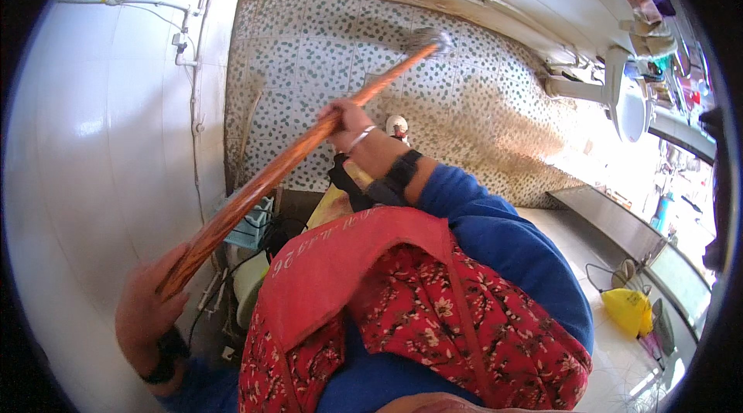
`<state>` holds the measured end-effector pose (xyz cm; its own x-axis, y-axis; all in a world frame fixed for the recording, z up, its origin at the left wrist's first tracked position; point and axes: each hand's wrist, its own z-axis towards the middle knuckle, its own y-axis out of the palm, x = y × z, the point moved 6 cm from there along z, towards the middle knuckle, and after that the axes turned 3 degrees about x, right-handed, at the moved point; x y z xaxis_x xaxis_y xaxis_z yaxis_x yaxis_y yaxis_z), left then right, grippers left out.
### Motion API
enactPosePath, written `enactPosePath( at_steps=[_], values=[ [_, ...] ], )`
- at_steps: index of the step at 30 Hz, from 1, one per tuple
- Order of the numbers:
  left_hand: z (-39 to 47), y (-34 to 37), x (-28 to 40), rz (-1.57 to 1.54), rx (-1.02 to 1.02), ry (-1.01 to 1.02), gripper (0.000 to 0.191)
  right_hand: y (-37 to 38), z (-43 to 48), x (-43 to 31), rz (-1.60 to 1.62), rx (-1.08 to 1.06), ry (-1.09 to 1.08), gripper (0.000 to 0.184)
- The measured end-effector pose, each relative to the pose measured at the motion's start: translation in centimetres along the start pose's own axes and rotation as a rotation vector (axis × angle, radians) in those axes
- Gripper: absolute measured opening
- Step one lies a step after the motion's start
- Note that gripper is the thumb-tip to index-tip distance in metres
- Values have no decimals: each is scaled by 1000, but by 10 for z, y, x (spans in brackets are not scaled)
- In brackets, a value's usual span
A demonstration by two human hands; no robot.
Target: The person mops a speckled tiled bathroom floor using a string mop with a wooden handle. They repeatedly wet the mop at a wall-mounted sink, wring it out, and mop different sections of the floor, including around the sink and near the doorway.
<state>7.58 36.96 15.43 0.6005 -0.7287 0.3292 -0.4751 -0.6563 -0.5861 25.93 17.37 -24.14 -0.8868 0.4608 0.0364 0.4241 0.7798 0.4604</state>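
Observation:
Both hands grip a mop by its glossy orange-brown handle, which slants across the view from lower left to upper right. My left hand is wrapped around the upper end of the handle, close to the white tiled wall. Farther down, my right hand closes around the middle of the handle; a silver-coloured bangle is on that wrist. The grey mop head is blurred and lies at the far part of the spotted tile floor. A shoe tip shows just beyond my right hand.
White pipes run along the left wall. A light-blue plastic basket stands low at left, near dark cables. At right are a white pedestal washbasin, a raised sill and a yellow bag. Brown stains mark the floor.

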Motion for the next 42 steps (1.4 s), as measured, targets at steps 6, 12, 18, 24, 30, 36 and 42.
enactPosePath(
  at_steps=[6,12,18,24,30,36,42],
  values=[
    [-71,-58,2,141,199,-36,66,76,13,116,106,-113,199,13],
    [-47,-57,21,368,274,-103,58,84,64,182,18,3,281,17],
    [19,-5,43,824,149,-52,53,19,107,153,-216,67,330,22],
    [83,22,64,722,86,-18,48,-32,121,77,-185,94,269,19],
    [134,53,91,663,33,68,51,-94,107,0,-110,251,167,24],
    [185,94,115,662,49,212,50,-165,112,-59,30,355,43,21],
    [264,169,173,710,-1,435,58,-275,108,-155,363,520,-190,16]
  ],
)
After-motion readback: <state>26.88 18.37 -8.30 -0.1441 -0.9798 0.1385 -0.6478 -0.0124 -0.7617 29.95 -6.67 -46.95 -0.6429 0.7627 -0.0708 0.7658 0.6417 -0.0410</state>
